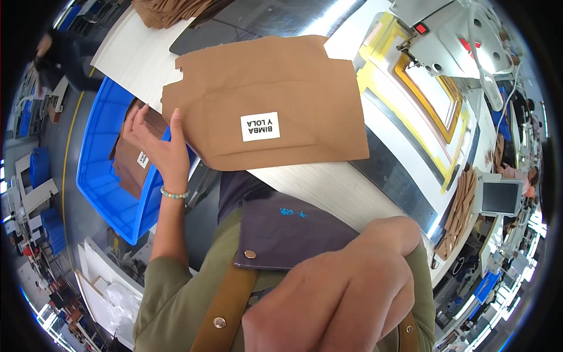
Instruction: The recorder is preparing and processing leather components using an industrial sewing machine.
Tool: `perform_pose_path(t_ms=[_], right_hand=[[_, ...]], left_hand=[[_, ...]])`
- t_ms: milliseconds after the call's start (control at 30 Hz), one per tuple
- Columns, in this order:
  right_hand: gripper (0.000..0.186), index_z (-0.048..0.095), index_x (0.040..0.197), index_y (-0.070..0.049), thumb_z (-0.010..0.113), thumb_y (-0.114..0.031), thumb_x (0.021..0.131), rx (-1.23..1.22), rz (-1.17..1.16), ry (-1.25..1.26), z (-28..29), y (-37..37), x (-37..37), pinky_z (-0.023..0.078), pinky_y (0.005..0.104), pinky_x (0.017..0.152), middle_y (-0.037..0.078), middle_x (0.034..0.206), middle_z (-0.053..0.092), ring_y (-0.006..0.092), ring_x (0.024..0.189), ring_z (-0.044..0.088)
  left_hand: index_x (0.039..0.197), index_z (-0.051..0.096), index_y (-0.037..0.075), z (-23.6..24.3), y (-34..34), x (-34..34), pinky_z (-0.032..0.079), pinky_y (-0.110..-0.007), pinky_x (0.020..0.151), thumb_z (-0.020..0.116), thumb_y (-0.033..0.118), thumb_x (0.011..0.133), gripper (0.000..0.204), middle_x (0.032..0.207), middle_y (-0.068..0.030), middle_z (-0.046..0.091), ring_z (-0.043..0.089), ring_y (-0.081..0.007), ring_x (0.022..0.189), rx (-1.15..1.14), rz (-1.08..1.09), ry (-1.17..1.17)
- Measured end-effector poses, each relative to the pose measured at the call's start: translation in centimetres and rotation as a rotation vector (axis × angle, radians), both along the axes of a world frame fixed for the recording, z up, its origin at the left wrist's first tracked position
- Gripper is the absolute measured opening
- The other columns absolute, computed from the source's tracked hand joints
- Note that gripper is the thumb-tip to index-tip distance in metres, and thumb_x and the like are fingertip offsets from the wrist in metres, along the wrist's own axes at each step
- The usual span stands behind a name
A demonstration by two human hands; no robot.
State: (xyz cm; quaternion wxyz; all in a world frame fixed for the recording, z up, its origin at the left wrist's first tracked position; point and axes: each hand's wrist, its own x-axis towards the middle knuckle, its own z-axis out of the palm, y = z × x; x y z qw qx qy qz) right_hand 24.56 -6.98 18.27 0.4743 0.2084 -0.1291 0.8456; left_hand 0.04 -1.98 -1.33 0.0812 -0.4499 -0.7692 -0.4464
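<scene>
A brown fabric panel (258, 64) with notched corners and a white printed label (258, 132) lies on the pale worktable, overhanging its near edge. At the panel's left edge is my left hand (161, 146), open with its fingers spread and nothing in it. Its thumb overlaps the panel; I cannot tell whether it touches. Beneath that hand, a blue plastic bin (108, 202) holds similar brown pieces (132, 167). Close up at the bottom, my right hand (340, 287) is raised in front of my apron, fingers curled in. Whatever it may hold is hidden.
A sewing machine head (448, 38) stands at the back right, over yellow-edged template frames (431, 100). Folded brown pieces (460, 214) lie beside a small grey screen (501, 196). More brown pieces (167, 12) are stacked at the far left. Another person (70, 56) stands beyond the bin.
</scene>
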Motion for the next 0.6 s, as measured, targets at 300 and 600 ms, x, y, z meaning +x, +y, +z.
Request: perform_pose_path(t_ms=[300,600], right_hand=[[0.053,0.056,0.15,-0.008,0.062,-0.033,0.104,1.735,-0.814,-1.828,-11.2,11.1,5.0,0.03,0.0561,0.123,0.016,0.162,0.048,0.0358,0.153,0.039],[0.081,0.044,0.16,-0.001,0.066,-0.051,0.099,1.682,-0.827,-2.075,-14.9,11.9,6.7,0.016,0.0607,0.13,0.016,0.172,0.036,0.0349,0.161,0.029]], left_hand=[[0.138,0.069,0.003,1.7,-0.3,2.8,0.043,-0.049,0.118,0.072,0.012,0.096,0.043,0.151,-0.0097,0.065,0.054,-0.0379,0.142,-0.239,-0.568,0.399],[0.131,0.072,0.003,1.1,-0.2,1.6,0.047,-0.047,0.109,0.075,0.013,0.095,0.037,0.139,-0.0097,0.071,0.06,-0.0367,0.132,-0.146,-0.514,0.179]])
